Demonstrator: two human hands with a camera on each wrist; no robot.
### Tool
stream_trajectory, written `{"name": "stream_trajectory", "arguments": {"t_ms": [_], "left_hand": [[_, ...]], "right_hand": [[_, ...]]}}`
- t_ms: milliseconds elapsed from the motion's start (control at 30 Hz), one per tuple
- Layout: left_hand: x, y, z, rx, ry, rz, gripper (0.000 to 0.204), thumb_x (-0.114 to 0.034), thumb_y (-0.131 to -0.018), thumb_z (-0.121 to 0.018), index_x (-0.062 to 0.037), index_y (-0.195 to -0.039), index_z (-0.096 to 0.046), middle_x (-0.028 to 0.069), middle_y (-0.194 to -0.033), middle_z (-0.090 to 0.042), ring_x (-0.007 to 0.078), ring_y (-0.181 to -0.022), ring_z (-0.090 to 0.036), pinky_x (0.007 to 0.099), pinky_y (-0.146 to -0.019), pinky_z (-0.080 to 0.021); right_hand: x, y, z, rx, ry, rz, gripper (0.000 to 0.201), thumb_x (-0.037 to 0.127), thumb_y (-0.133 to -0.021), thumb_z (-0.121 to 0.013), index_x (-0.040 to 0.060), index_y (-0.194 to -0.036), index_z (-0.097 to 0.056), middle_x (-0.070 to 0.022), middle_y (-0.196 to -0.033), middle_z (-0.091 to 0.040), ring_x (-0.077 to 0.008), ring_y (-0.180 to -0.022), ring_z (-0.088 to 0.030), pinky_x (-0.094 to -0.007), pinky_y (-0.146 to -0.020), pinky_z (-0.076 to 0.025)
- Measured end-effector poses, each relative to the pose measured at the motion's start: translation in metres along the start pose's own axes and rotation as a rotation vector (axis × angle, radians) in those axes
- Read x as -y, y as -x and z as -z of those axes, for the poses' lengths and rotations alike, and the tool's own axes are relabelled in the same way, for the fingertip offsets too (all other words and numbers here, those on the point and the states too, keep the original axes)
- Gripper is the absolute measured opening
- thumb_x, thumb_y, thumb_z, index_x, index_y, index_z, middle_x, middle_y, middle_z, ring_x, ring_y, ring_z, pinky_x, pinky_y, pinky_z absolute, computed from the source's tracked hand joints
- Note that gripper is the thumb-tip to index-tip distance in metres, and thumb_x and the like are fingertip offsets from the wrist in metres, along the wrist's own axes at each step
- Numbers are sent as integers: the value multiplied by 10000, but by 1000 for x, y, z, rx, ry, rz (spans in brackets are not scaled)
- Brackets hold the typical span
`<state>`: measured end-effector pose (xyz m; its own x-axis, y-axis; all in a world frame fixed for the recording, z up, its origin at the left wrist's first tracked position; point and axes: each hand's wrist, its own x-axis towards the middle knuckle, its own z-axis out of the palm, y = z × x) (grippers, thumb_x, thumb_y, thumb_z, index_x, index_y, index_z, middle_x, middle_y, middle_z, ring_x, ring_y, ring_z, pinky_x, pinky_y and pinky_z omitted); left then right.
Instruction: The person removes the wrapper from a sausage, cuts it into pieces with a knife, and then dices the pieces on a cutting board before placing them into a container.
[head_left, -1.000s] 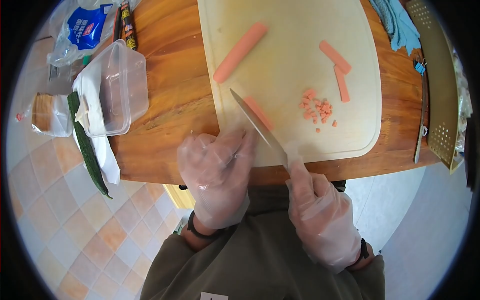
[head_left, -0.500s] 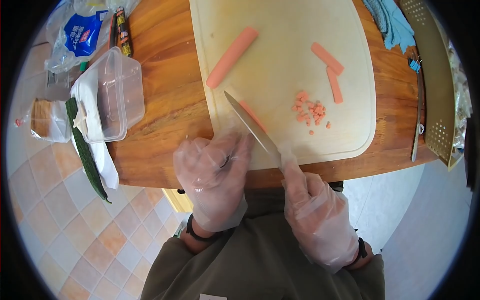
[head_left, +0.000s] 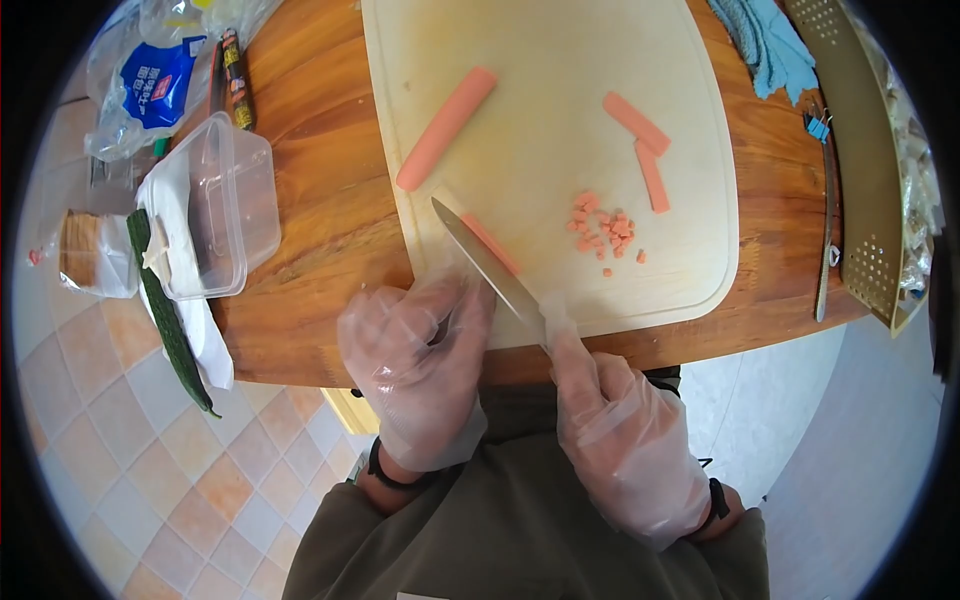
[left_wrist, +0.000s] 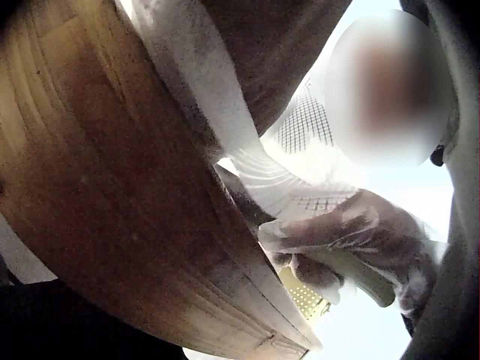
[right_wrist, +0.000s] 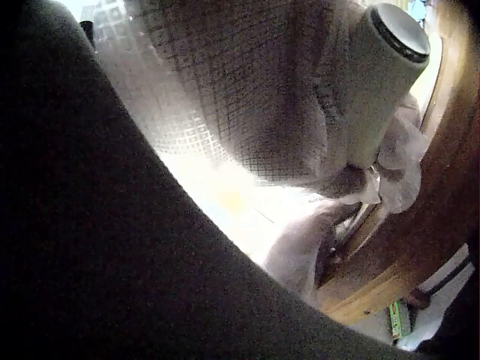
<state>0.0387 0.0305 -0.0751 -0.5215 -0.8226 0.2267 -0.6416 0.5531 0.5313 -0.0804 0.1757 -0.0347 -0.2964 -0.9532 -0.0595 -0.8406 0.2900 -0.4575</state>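
My gloved right hand (head_left: pixel 628 430) grips a kitchen knife (head_left: pixel 488 268) by its pale handle (right_wrist: pixel 379 82), whose dark-ringed end shows in the right wrist view. The blade slants up and left over the cutting board (head_left: pixel 560 60). Along its far side lies a thin pink sausage piece (head_left: pixel 490 243), partly covered by the blade. My gloved left hand (head_left: pixel 415 365) is at the board's near left, fingers bent and fingertips close against the blade, holding the sausage piece, whose held part is hidden. A longer sausage (head_left: pixel 447 128), two sausage strips (head_left: pixel 652 175) and small sausage cubes (head_left: pixel 603 228) lie on the board.
On the left are a clear plastic container (head_left: pixel 235 205), a cucumber (head_left: pixel 170 320), bagged bread slices (head_left: pixel 82 250) and a blue-labelled bag (head_left: pixel 158 80). A blue cloth (head_left: pixel 770 45), a thin metal tool (head_left: pixel 826 230) and a perforated gold-coloured basket (head_left: pixel 865 190) are on the right.
The head view has shifted, so the board and its contents sit further left and lower. The knife stays beside the sausage piece, its blade showing broader, with both hands close by.
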Motion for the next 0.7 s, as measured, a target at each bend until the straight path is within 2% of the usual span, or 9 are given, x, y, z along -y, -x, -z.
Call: {"name": "stream_trajectory", "arguments": {"t_ms": [267,367,467,533,667,700], "left_hand": [[0,0,0,-10,2,-17,192,-150,-734,-901,-142,-866,-762,29,-653,-510,253,-629,-488,415,-640,-374],[-2,-1,0,-2,-3,2,193,-147,-729,-903,-140,-850,-753,36,-654,-510,263,-637,-500,419,-636,-376],[-1,0,0,-5,-44,-2,198,-151,-729,-906,-137,-834,-739,44,-659,-510,276,-644,-509,423,-637,-379],[0,-1,1,0,-38,-21,207,-156,-730,-911,-134,-825,-729,49,-665,-511,285,-641,-511,425,-639,-381],[-3,-2,0,6,-21,10,206,-144,-738,-908,-131,-815,-717,47,-672,-519,281,-630,-506,422,-635,-377],[-4,-2,0,2,-10,-11,209,-132,-742,-906,-131,-813,-709,48,-672,-522,278,-628,-506,421,-631,-375]], "right_hand": [[0,-2,3,13,43,-1,698,-58,-821,-712,36,-1492,-547,-42,-821,-507,-194,-593,-554,-344,-507,-483],[1,-3,8,73,79,-4,697,-31,-824,-723,38,-1492,-538,-44,-827,-520,-194,-591,-542,-343,-503,-471],[2,-6,7,70,117,5,675,-10,-835,-729,13,-1480,-530,-43,-806,-523,-195,-579,-528,-339,-492,-455],[1,-5,0,-6,260,64,688,118,-753,-643,-12,-1427,-602,-22,-729,-438,-140,-547,-460,-284,-462,-424],[8,-8,6,5,268,63,668,116,-764,-637,-14,-1418,-609,-12,-715,-429,-133,-532,-438,-290,-446,-402],[12,-10,11,63,286,27,605,69,-834,-670,-25,-1425,-577,-25,-733,-474,-157,-536,-460,-311,-442,-406]]}}
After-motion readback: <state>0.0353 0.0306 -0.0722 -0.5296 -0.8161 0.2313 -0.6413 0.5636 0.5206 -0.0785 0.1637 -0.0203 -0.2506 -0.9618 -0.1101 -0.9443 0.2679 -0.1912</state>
